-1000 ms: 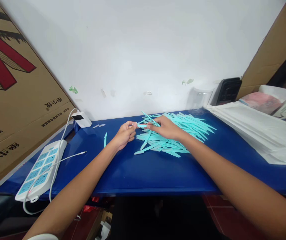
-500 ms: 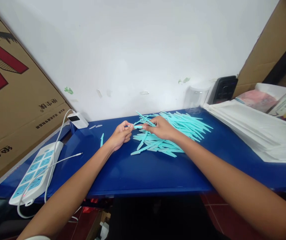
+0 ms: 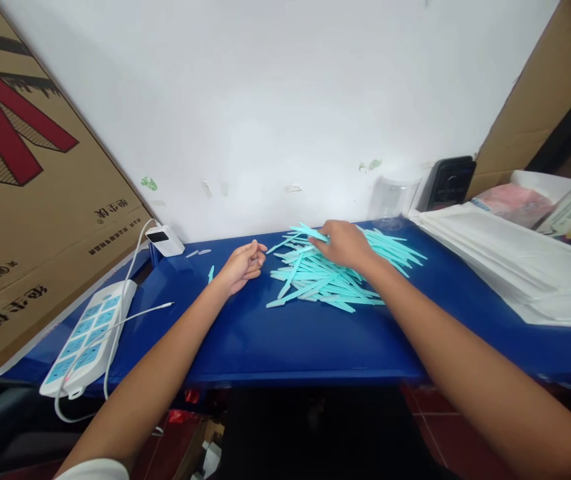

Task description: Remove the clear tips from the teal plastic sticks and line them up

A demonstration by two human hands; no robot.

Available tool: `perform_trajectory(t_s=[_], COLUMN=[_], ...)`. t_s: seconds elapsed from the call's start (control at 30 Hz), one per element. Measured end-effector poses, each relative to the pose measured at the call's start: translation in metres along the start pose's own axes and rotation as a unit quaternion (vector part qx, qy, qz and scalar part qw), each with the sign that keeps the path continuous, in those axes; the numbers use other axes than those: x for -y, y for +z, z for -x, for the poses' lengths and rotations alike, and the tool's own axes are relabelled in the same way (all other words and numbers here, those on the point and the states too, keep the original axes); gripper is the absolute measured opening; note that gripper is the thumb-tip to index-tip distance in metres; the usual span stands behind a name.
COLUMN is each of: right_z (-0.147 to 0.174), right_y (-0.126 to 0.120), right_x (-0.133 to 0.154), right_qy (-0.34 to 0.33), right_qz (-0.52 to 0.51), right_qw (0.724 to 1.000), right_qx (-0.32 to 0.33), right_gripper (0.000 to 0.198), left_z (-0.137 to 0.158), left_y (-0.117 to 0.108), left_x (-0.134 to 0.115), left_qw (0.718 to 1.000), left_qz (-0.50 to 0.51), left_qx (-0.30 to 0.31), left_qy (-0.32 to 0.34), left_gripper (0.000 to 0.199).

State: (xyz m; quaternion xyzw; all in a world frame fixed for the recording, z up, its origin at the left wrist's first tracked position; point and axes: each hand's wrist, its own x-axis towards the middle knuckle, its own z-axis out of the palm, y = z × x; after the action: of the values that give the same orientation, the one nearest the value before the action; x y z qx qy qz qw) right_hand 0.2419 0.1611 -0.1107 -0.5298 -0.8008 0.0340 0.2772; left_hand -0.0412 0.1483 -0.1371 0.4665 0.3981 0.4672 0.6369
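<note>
A heap of turquoise eyebrow razors (image 3: 325, 287) is spread on the blue table (image 3: 285, 347). My right hand (image 3: 345, 245) is over the back of the heap, its fingers closed on a few razors that stick out to the left. My left hand (image 3: 242, 267) is left of the heap, apart from it, fingers curled and thumb against the forefinger. Whatever may be in that pinch is too small to make out. One single razor (image 3: 211, 274) lies beyond my left wrist, partly hidden. Two small translucent pieces (image 3: 198, 253) rest farther back.
On the left are a white power strip (image 3: 90, 337), a cable (image 3: 140, 315), a small white device (image 3: 165, 240) and a large cardboard box (image 3: 65, 200). At the right stand a clear jar (image 3: 392, 200), a black device (image 3: 449, 183) and stacked white sheets (image 3: 510, 267). A white wall (image 3: 265, 100) closes the back.
My hands have come apart; the razor held between them has left my left fingers. My right hand has moved right and slightly back over the heap. The view has shifted a little.
</note>
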Motion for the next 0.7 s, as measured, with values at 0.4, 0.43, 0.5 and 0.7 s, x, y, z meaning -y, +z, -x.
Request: perform_trajectory(t_s=[0.4, 0.43, 0.5, 0.7], right_z=[-0.002, -0.002, -0.002, 0.000], right_y=[-0.003, -0.002, 0.000, 0.000], right_x=[-0.002, -0.002, -0.001, 0.008], right_qy=[0.112, 0.110, 0.101, 0.020], right_qz=[0.065, 0.058, 0.041, -0.053], right_qw=[0.990, 0.990, 0.992, 0.998], right_qx=[-0.062, -0.060, -0.057, 0.002], right_gripper=[0.038, 0.037, 0.034, 0.045], left_z=[0.004, 0.005, 0.007, 0.009], left_y=[0.008, 0.008, 0.009, 0.010], left_x=[-0.003, -0.003, -0.005, -0.006], left_qw=[0.998, 0.997, 0.995, 0.999], left_qz=[0.052, 0.055, 0.058, 0.013], left_qx=[0.032, 0.046, 0.071, 0.038], left_qy=[-0.029, -0.035, -0.039, -0.020], left_gripper=[0.049, 0.053, 0.056, 0.028])
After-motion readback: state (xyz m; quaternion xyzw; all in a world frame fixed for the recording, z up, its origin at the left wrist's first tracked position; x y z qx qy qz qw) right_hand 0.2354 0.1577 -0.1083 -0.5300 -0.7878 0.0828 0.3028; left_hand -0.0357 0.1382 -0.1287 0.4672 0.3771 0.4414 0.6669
